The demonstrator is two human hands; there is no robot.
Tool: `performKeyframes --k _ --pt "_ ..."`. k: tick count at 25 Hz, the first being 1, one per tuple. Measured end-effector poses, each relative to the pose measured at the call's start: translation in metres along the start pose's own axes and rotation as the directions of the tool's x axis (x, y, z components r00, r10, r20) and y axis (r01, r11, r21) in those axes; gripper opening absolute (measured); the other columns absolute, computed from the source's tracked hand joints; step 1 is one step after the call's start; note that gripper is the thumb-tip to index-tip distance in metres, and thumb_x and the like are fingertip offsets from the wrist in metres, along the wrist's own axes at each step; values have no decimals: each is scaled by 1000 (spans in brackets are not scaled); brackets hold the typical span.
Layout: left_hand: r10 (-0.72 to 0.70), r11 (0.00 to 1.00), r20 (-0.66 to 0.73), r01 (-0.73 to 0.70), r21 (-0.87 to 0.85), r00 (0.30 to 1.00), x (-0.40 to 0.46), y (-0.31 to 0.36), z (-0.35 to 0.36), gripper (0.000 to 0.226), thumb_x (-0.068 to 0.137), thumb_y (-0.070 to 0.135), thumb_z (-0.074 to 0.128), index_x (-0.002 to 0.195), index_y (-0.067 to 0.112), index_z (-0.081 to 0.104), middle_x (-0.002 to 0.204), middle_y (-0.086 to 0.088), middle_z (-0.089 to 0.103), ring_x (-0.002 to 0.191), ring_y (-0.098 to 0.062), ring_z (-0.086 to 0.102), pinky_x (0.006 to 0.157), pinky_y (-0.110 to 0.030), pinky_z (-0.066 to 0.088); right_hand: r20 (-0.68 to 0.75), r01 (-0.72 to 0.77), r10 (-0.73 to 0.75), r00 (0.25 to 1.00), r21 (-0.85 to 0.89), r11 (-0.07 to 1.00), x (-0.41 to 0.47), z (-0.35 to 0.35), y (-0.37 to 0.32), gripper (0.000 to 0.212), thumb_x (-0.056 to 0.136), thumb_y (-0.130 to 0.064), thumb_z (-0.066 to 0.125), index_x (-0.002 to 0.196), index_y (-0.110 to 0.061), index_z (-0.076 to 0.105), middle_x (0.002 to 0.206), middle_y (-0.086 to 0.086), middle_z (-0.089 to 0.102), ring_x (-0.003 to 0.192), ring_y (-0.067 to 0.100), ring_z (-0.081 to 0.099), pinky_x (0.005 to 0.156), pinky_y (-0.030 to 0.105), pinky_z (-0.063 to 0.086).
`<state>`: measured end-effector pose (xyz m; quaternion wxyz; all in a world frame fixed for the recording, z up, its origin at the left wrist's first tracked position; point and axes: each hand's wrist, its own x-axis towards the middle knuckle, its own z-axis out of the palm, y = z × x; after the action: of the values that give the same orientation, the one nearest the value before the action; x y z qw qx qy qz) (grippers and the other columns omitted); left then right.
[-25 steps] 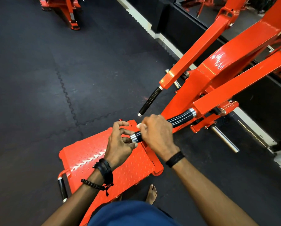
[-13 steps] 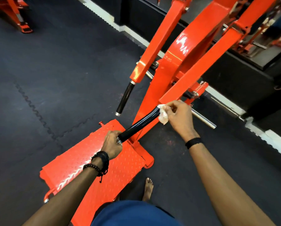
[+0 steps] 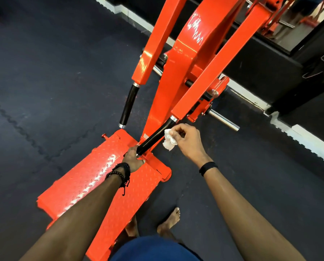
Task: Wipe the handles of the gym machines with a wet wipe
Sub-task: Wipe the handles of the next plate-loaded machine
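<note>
Since half a second ago: right hand point(image 3: 187, 142) and white wet wipe point(image 3: 169, 141) have come off the black handle point(image 3: 153, 137) and now sit just beside its upper half, the wipe bunched and pinched in the curled fingers; whether the wipe touches the grip cannot be told. Left hand point(image 3: 133, 160), beaded and corded bracelets at the wrist, stays wrapped around the handle's lower, chrome-capped end, above the far right corner of the orange tread-plate platform point(image 3: 93, 178). Handle runs diagonally up to an orange lever arm point(image 3: 213, 68) of the machine. Second black handle point(image 3: 128, 104), untouched, hangs from the parallel orange arm toward the left, over the platform's far edge. Chrome weight peg point(image 3: 224, 119) projects on the right. Dark rubber mat floor point(image 3: 44, 81) underneath; two bare feet near the platform's right edge.
</note>
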<state>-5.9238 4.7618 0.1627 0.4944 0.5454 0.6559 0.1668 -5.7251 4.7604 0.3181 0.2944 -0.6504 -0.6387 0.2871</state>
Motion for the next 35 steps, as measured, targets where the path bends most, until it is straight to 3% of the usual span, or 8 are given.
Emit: performKeyframes --k 3,8,12,16,20,23,27,35 --pt "-6 999 30 7 -44 1000 12 -4 10 67 76 1 76 136 15 50 126 -2 57 117 -23 54 100 -34 44 -5 -60 60 998 25 998 -9 -9 12 7 90 -15 67 84 -16 70 85 -2 68 78 10 61 70 22 49" --pt "-96 984 122 113 -141 988 29 13 18 52 84 -3 69 128 19 52 101 -9 61 88 -24 58 74 -36 47 -52 -103 107 993 81 991 -17 -33 32 7 89 -15 68 82 -16 70 86 2 69 80 17 65 74 35 54" --pt "-185 962 204 219 -162 961 29 26 35 75 89 5 68 152 24 32 135 -6 57 97 -30 62 77 -41 49 -107 -118 134 985 146 982 -16 -61 56 9 89 -16 68 81 -19 69 86 0 70 81 17 65 75 35 55" --pt "-9 988 192 38 -149 981 6 60 91 83 84 1 74 153 9 29 152 -5 41 137 -21 43 114 -42 36 -125 -122 149 981 199 972 -8 -88 86 7 89 -18 68 84 -16 71 86 1 70 79 15 65 74 33 54" --pt "114 980 205 -75 -186 972 3 145 159 63 84 4 74 141 12 48 101 3 70 72 -2 62 76 -28 50 -190 -82 131 973 246 966 1 -146 134 7 89 -15 68 83 -16 71 82 -2 70 73 7 60 71 25 48" --pt "223 962 181 -186 -200 958 16 217 211 44 86 8 74 126 17 59 124 -3 63 73 -12 61 67 -25 47 -270 -89 164 949 271 959 6 -207 182 7 90 -14 66 84 -12 71 84 1 71 78 13 64 72 27 52" --pt "358 927 193 -323 -188 914 39 299 276 34 84 8 75 113 22 63 115 -5 69 59 3 59 61 -18 44 -318 -130 294 901 449 884 6 -288 240 13 97 -17 59 91 -6 62 94 14 68 86 27 71 59 47 61" --pt "383 915 142 -354 -192 913 95 386 341 25 75 19 76 97 30 67 96 4 72 73 -5 65 64 -14 46 -342 -80 288 894 511 856 62 -386 318 12 95 -16 64 89 -7 65 81 19 70 52 25 63 48 42 56"
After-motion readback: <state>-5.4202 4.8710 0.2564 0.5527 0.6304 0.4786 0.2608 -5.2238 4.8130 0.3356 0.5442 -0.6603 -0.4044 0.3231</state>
